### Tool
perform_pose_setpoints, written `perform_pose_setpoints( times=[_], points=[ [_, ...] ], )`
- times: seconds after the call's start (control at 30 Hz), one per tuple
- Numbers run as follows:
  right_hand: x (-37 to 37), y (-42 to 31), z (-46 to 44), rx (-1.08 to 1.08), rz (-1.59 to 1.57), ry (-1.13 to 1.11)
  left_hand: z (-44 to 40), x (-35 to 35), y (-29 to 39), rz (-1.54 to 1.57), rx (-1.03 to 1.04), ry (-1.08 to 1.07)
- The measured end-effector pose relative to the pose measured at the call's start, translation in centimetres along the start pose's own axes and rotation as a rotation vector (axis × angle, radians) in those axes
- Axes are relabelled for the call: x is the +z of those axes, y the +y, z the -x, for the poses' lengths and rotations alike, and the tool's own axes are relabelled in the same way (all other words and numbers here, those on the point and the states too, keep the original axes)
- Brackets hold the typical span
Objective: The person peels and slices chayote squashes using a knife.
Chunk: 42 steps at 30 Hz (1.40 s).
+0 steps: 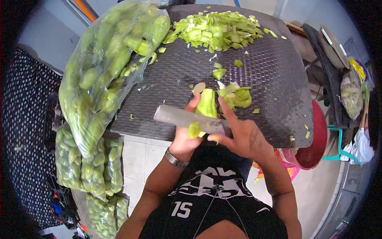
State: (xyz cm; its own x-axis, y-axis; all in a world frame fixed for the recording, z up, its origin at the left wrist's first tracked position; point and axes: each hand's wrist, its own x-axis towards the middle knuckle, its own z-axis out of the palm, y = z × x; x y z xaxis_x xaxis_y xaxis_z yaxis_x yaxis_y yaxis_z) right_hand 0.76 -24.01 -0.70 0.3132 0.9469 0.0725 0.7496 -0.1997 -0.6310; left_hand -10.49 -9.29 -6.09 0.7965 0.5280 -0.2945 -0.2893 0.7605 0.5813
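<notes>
My left hand (186,137), with a metal watch on its wrist, is closed around a pale green, partly peeled chayote (207,102) at the table's near edge. My right hand (246,136) grips a broad-bladed knife (187,118), its handle hidden by the fingers. The blade points left and lies across the lower part of the chayote, slightly blurred. A small yellow-green piece (193,130) is against the blade's lower edge. Just beyond my right fingers lie loose peel pieces (241,97) on the table.
On the dark woven-pattern table (171,75) are a heap of green peelings (219,31) and a large clear bag of chayotes (99,67). More filled bags (93,169) stand lower left. A red tub (314,139) and teal stool (338,145) are at right.
</notes>
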Motion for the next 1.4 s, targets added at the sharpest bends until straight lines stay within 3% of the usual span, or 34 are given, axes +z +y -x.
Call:
perform_pose_setpoints(
  times=[0.07, 0.37, 0.57, 0.67, 0.77, 0.9, 1.0, 1.1, 1.3, 1.4],
  points=[
    [-0.5, 0.6, -0.1, 0.006, -0.028, -0.012, -0.2, 0.2, 1.4, 0.135, -0.166, -0.156],
    [-1.7, 3.9, -1.0, 0.066, -0.064, 0.062, 0.6, -0.5, 1.9, -0.04, -0.076, -0.026],
    [-2.2, 5.8, -1.7, 0.137, 0.009, 0.017, 0.3, -1.2, 2.6, 0.039, -0.207, -0.115],
    [-2.3, 6.1, -1.7, 0.159, 0.065, 0.004, 0.6, -1.0, 2.5, -0.061, -0.188, -0.001],
    [-3.7, 6.8, -1.6, 0.306, 0.042, 0.024, 1.4, -1.3, 3.5, 0.159, -0.305, -0.121],
    [-5.3, 5.8, -0.8, 0.438, -0.199, -0.012, 1.8, -0.8, 4.4, 0.131, -0.231, 0.082],
    [-3.9, 4.6, -0.4, 0.45, -0.34, -0.055, 1.1, 0.7, 4.0, 0.098, -0.117, 0.078],
    [-1.7, 2.0, 0.4, 0.199, -0.133, 0.055, 0.5, 0.1, 3.2, 0.033, -0.094, 0.007],
    [0.5, -0.1, 1.0, -0.057, -0.056, 0.076, 0.0, 0.3, 2.2, 0.074, -0.197, -0.08],
    [-0.2, -0.4, 0.7, -0.014, 0.057, 0.021, 0.1, 0.5, 1.9, 0.01, -0.162, -0.034]
  ],
)
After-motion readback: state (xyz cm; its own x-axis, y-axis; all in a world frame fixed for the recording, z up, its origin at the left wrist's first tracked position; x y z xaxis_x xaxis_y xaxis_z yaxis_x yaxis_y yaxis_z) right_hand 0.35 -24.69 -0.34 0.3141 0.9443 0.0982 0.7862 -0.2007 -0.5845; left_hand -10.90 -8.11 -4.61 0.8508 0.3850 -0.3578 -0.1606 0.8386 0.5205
